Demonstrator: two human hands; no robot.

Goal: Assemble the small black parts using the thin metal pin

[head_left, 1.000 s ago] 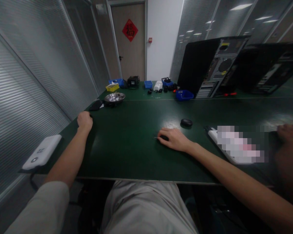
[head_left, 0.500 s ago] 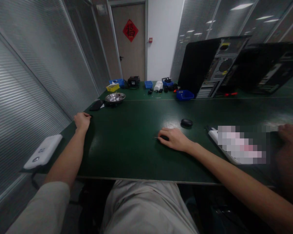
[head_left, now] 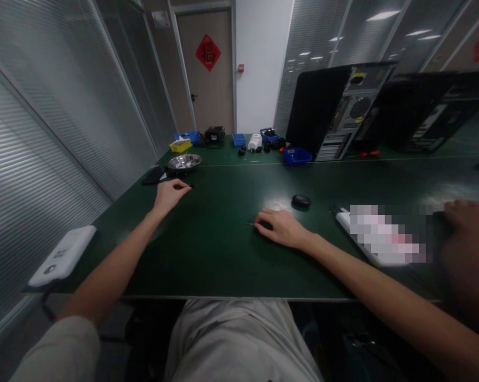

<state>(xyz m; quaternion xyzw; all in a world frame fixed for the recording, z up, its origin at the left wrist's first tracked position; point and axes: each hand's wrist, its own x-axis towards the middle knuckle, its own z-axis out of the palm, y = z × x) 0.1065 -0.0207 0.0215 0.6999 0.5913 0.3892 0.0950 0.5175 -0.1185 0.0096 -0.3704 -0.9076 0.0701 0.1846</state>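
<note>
My left hand (head_left: 170, 195) is raised over the table's left side, thumb and fingers pinched on a small dark piece (head_left: 191, 186) too small to name. Near it stands a shallow round metal bowl (head_left: 184, 163) with small items inside. My right hand (head_left: 281, 227) rests on the green table (head_left: 207, 249), fingers closed around a slim tool (head_left: 251, 224). Only the tool's thin metal tip sticks out to the left; the rest is hidden in my palm. A black oval object like a computer mouse (head_left: 301, 201) lies just beyond my right hand.
A white device (head_left: 62, 257) sits at the left edge; another white device (head_left: 345, 218), partly blurred out, lies right. A co-worker's hand (head_left: 464, 215) is at far right. Behind stand a computer tower (head_left: 319, 106), a blue bin (head_left: 297, 156), a yellow tray (head_left: 181, 146) and a black pad (head_left: 154, 175).
My left hand has moved from the table's left edge to the right, in front of the metal bowl, with the small dark piece. My right hand stays in place. The view has shifted slightly.
</note>
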